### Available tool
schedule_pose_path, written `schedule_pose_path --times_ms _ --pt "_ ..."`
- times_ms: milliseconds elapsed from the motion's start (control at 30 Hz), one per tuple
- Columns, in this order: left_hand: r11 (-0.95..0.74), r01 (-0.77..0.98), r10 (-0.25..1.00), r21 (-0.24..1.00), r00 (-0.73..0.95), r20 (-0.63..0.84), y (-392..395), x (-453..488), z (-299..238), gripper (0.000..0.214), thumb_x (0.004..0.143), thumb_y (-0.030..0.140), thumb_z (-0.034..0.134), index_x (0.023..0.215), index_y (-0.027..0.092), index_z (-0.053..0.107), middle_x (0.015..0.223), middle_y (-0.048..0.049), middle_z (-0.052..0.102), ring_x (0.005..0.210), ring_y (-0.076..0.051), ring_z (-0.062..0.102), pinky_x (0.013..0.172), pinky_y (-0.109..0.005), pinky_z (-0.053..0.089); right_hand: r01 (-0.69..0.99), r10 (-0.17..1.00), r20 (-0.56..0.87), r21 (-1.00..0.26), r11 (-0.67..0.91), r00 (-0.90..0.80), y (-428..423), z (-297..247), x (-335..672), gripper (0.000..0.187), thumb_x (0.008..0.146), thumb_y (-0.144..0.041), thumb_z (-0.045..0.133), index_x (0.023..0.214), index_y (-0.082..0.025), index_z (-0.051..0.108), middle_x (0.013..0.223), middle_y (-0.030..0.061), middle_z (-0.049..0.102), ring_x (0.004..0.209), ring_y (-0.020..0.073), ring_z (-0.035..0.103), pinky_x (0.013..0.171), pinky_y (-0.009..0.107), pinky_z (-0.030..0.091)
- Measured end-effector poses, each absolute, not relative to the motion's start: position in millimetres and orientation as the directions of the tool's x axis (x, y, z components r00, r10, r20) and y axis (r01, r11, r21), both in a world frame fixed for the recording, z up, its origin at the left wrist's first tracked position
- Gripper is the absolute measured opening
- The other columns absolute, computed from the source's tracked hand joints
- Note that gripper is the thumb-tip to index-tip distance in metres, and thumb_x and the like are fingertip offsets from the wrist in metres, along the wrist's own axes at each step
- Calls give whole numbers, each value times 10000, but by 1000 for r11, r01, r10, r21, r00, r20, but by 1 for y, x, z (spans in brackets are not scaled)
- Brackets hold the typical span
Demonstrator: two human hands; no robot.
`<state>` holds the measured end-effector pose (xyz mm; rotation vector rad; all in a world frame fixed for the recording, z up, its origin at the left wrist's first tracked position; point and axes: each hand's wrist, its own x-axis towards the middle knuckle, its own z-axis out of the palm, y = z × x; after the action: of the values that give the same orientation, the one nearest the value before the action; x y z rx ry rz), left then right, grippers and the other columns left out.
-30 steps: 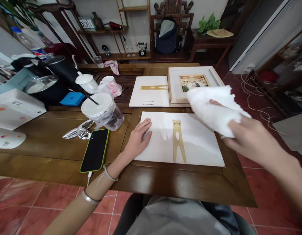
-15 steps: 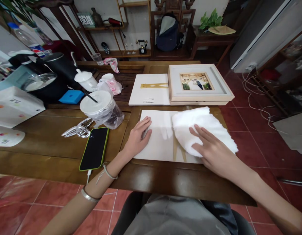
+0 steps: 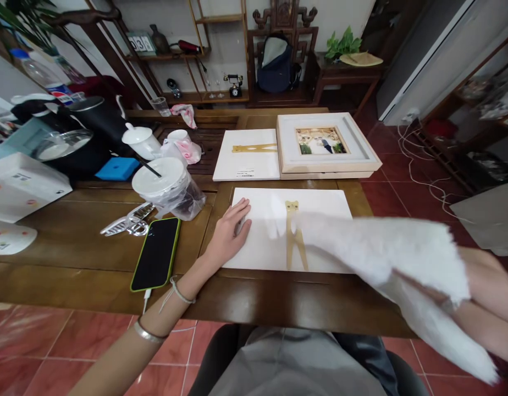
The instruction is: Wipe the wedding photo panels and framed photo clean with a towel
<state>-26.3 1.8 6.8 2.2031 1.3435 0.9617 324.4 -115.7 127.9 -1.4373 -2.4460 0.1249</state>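
A white picture-frame panel (image 3: 262,242) lies on the table before me, with a gold stand leg (image 3: 293,231) hinged to it. My left hand (image 3: 230,231) rests on the panel's left edge, fingers stretched out and holding nothing. On the right, my right hand (image 3: 421,289) grips a white fluffy cloth (image 3: 414,247). The cloth is raised and smeared by motion, trailing over the panel's right part and past the table edge. It hides most of the right hand's fingers.
Behind the panel are a similar white panel (image 3: 246,165) and a framed photo (image 3: 324,143). To the left lie a phone (image 3: 156,256) on its cable, a silver hair clip (image 3: 130,220) and a lidded cup in plastic (image 3: 167,181). A teapot (image 3: 141,142) stands farther back.
My right hand has lifted the cloth off the panel and swung it to the right, uncovering the gold leg. My left hand stays on the panel's left edge.
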Motion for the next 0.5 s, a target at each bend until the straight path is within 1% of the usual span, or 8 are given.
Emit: schedule_pose_path --times_ms 33,100,167,233,267,333,433,500 --pt "-465 621 885 631 305 352 2 -26 7 354 900 254 503 1205 118 621 1339 -160 571 1298 -254 493 1117 -475 362 852 863 263 -195 485 -431 -107 131 324 143 763 -210 409 677 -311 461 610 27 578 577 250 591 478 389 470" --pt "-460 621 888 635 304 346 2 -26 8 352 901 252 499 1209 130 619 1347 -154 565 1303 -253 487 1117 -481 358 884 843 363 -92 457 -398 -88 136 313 137 775 -192 398 698 -298 440 658 54 585 613 277 600 498 414 467" --pt "-457 619 889 639 303 342 2 -26 8 350 902 251 496 1210 138 618 1351 -150 562 1306 -252 483 1117 -483 358 897 824 387 22 441 -415 -69 135 294 150 740 -128 432 750 -272 473 931 105 658 822 327 646 606 445 520" --pt "-456 617 890 641 304 340 2 -26 7 351 902 251 497 1211 136 617 1351 -152 562 1306 -253 483 1116 -481 361 870 815 320 77 486 -483 -49 126 273 224 693 -47 456 807 -226 527 1283 149 569 1085 377 595 713 460 555" --pt "-456 616 890 642 304 341 2 -26 7 351 902 251 498 1212 137 616 1351 -152 562 1307 -253 483 1115 -481 362 859 817 273 90 505 -509 -40 118 264 257 684 -17 467 842 -199 557 1390 169 486 1182 391 540 754 463 563" --pt "-457 613 889 644 304 342 2 -26 7 348 902 250 498 1214 147 615 1354 -145 561 1308 -252 481 1114 -486 362 815 791 197 96 572 -579 -24 98 247 275 686 4 512 891 -157 598 1462 199 401 1306 401 422 861 485 548" --pt "-459 611 888 645 304 345 2 -26 6 341 902 248 500 1210 161 618 1350 -136 567 1306 -250 484 1113 -492 363 767 758 129 47 640 -640 -9 70 233 358 662 4 590 991 -129 635 1503 207 330 1371 412 306 1029 554 422" --pt "-461 612 887 643 304 346 2 -26 6 341 900 248 503 1208 159 620 1348 -135 569 1304 -249 486 1115 -488 362 767 762 114 13 641 -638 -6 60 229 406 655 8 600 1039 -116 640 1510 220 306 1385 421 261 1085 584 331"
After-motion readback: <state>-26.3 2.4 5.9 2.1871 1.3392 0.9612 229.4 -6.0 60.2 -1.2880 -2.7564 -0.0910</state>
